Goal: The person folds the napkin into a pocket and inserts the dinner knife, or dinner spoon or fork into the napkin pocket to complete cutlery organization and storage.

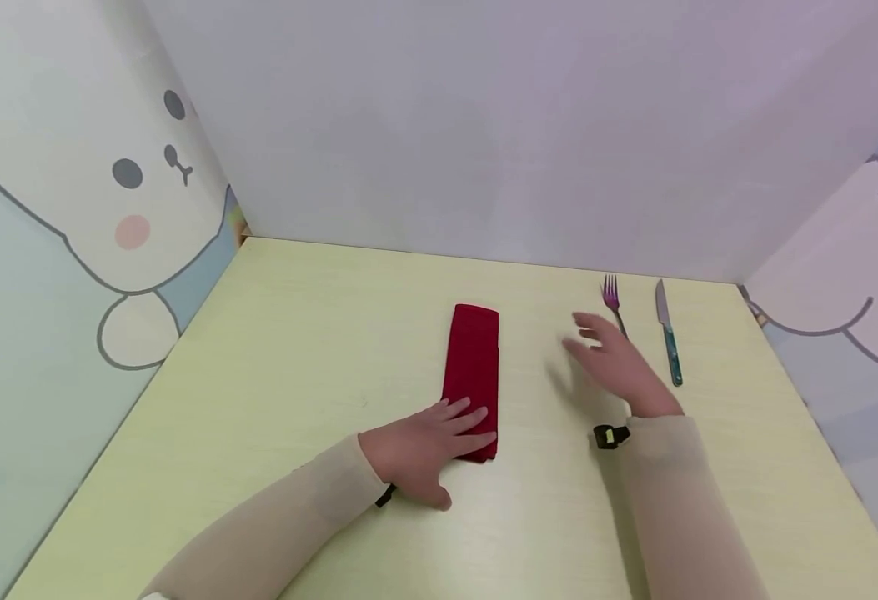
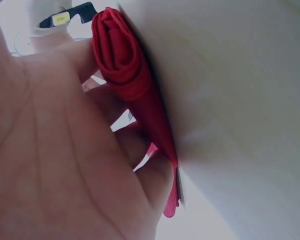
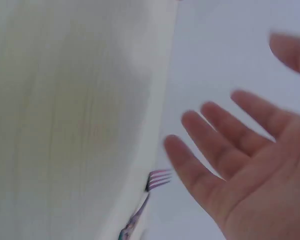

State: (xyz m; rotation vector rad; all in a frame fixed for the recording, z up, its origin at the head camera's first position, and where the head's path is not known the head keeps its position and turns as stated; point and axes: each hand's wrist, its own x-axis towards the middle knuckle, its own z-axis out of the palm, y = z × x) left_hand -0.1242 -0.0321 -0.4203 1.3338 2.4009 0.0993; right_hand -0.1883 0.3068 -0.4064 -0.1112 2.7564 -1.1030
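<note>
A red cloth napkin (image 1: 474, 354), folded into a long narrow strip, lies lengthwise near the middle of the table. My left hand (image 1: 419, 454) rests across its near end with fingers spread. The left wrist view shows the napkin's rolled, layered end (image 2: 117, 55) beside those fingers. To the right, my right hand (image 1: 614, 367) is above the table, holding nothing, its fingers loosely extended and slightly blurred. Nearest to it is a purplish fork (image 1: 611, 296), whose handle is partly hidden behind the hand. In the right wrist view the fork's tines (image 3: 159, 180) appear below the fingertips.
A table knife (image 1: 668, 333) with a teal patterned handle lies right of the fork. The pale wooden table (image 1: 318, 333) meets a plain back wall (image 1: 484, 150). Side panels with cartoon drawings (image 1: 131, 317) stand at left and right.
</note>
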